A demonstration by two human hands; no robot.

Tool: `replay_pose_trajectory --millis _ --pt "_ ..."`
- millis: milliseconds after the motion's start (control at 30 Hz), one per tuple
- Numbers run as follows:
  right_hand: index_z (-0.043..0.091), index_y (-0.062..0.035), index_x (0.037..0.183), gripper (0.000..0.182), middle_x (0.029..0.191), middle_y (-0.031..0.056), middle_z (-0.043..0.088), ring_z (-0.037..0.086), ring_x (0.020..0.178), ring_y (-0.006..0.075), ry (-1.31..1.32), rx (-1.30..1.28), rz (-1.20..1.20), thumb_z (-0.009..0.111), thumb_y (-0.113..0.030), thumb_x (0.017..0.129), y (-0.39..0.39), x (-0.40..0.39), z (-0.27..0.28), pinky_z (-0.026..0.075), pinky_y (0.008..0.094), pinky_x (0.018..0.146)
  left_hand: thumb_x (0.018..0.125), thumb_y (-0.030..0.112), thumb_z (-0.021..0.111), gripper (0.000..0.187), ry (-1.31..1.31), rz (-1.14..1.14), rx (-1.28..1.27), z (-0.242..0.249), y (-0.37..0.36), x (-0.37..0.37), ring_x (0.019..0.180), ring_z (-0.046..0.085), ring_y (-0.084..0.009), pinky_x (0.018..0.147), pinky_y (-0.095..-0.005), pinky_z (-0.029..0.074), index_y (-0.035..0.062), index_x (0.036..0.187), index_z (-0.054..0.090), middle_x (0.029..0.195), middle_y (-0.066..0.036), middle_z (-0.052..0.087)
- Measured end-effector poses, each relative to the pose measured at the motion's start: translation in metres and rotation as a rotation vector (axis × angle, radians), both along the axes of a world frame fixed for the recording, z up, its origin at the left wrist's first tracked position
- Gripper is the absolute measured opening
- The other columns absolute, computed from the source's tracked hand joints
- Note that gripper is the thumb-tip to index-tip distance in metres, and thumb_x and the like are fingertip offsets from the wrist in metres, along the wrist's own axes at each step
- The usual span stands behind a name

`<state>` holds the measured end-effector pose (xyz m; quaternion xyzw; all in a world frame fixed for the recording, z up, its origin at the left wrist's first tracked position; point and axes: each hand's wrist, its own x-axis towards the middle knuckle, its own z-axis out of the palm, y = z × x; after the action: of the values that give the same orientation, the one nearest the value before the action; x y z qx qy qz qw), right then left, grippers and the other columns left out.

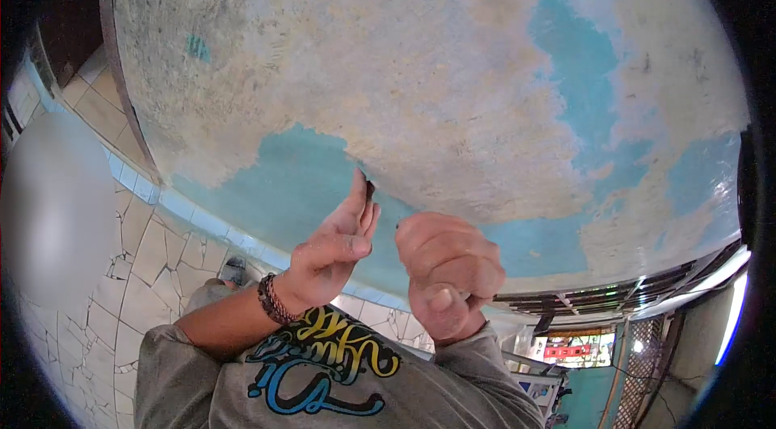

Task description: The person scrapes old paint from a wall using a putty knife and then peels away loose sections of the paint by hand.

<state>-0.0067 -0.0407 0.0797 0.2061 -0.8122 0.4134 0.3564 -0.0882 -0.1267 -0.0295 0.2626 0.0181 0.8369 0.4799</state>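
Note:
My left hand (333,247), with a dark braided bracelet (276,300) at its wrist, is at the patchy wall (380,65). Its fingers are pressed together, and a small dark thing (370,190) shows at their tips, too small to name. Close by on the right, my right hand (449,271) is closed in a fist, thumb folded across the fingers. A tiny dark spot shows at its knuckle side; what it holds, if anything, is hidden. The two hands are apart. Behind them lies turquoise paint (299,174) beside bare, whitish plaster.
Below are a grey shirt (267,384) with printed lettering and a cracked-tile floor (145,291) with a blue-white tiled edge (194,211). A foot in a sandal (234,270) stands there. At the lower right are a ladder-like frame (537,388) and a bright opening (578,350).

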Motion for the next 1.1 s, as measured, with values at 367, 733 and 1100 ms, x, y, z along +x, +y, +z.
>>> replay_pose_trajectory --millis 367,733,1100 --pt "0.051 -0.0067 0.072 0.028 0.064 0.0067 0.056 0.055 0.057 0.0247 0.020 0.049 -0.183 0.065 -0.023 0.091 -0.018 -0.007 -0.008 0.049 0.0405 0.057 0.075 0.026 0.061 0.112 -0.033 0.012 0.000 -0.004 -0.003 -0.004 0.152 -0.003 -0.0172 0.120 -0.0355 -0.006 0.0006 0.155 -0.013 0.166 -0.008 -0.004" --pt "0.047 -0.0049 0.068 0.038 0.063 0.0053 0.053 0.048 0.054 0.0202 0.078 -0.074 -0.169 0.065 -0.028 0.093 -0.014 -0.015 -0.014 0.039 0.0374 0.051 0.078 0.023 0.058 0.107 -0.035 0.064 0.042 -0.001 0.000 -0.004 0.152 -0.007 -0.0168 0.121 -0.0352 -0.005 -0.0035 0.153 -0.013 0.166 -0.011 -0.006" --pt "0.057 0.0006 0.072 0.012 0.063 0.0104 0.055 0.051 0.050 0.0253 0.046 -0.001 -0.039 0.063 -0.007 0.079 -0.012 -0.015 -0.001 0.046 0.0402 0.049 0.084 0.021 0.054 0.100 -0.023 0.002 0.057 -0.009 -0.008 -0.006 0.151 -0.013 -0.0193 0.120 -0.0361 -0.008 -0.0046 0.152 -0.015 0.164 -0.013 -0.015"
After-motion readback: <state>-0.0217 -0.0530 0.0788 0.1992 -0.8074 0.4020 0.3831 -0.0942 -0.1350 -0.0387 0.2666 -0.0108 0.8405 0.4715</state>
